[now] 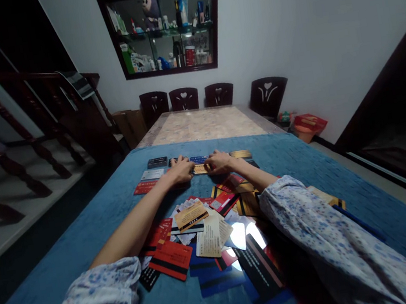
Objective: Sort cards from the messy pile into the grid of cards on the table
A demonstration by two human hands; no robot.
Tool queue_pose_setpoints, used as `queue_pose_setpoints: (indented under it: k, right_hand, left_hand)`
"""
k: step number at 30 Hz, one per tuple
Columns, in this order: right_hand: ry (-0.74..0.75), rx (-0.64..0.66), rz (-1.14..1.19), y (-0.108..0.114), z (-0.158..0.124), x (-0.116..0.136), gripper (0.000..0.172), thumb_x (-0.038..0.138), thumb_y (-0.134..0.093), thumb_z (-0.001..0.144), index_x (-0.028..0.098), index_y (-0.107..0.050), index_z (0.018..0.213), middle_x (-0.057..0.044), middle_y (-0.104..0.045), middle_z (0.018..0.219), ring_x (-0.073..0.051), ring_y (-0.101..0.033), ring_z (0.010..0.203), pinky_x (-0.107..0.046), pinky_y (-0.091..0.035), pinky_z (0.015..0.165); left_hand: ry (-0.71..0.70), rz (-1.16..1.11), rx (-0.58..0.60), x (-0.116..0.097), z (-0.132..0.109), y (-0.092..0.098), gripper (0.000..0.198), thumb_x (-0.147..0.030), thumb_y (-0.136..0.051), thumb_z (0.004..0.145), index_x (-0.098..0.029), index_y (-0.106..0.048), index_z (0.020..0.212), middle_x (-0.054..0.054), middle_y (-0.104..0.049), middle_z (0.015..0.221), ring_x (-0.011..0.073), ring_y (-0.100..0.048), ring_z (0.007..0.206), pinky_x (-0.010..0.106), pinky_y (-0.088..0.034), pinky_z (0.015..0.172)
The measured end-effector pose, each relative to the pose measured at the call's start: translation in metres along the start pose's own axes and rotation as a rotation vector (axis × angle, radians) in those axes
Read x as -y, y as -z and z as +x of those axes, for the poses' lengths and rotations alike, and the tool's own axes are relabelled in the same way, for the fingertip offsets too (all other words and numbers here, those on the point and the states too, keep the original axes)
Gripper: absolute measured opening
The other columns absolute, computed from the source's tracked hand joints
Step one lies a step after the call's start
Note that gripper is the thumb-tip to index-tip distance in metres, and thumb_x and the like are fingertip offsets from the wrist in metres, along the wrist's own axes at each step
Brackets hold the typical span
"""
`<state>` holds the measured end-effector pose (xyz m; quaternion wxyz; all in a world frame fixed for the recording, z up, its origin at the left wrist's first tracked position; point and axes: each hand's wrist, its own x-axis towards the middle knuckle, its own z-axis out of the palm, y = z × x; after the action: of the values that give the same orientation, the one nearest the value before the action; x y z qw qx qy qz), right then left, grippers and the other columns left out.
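Both my arms reach forward over a blue cloth. My left hand and my right hand meet at a gold card, and each pinches one end of it with curled fingers. The card lies in rows of cards laid flat: a dark card, a pale card and a red card to the left, a blue card behind, a gold card to the right. A loose heap of cards lies between my forearms, nearer to me.
Beyond the blue cloth the bare marbled tabletop runs to several dark chairs at the wall. A glass-fronted shelf niche hangs above. A wooden stair railing is on the left, a red box on the floor right.
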<state>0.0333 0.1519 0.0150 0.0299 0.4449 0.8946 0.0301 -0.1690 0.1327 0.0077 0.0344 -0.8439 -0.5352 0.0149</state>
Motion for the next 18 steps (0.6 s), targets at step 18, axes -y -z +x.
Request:
queue_pose_setpoints:
  k: [18]
  right_hand:
    - [0.077, -0.079, 0.038, 0.008, -0.063, -0.016, 0.033, 0.026, -0.058, 0.089, 0.023, -0.072, 0.119, -0.01, -0.067, 0.126, -0.028, -0.051, 0.113, -0.038, -0.04, 0.094]
  left_hand:
    - [-0.011, -0.082, -0.097, -0.059, -0.047, 0.022, 0.026, -0.024, -0.056, 0.086, -0.02, -0.068, 0.108, 0.014, -0.059, 0.129, 0.0368, -0.036, 0.13, 0.057, -0.031, 0.101]
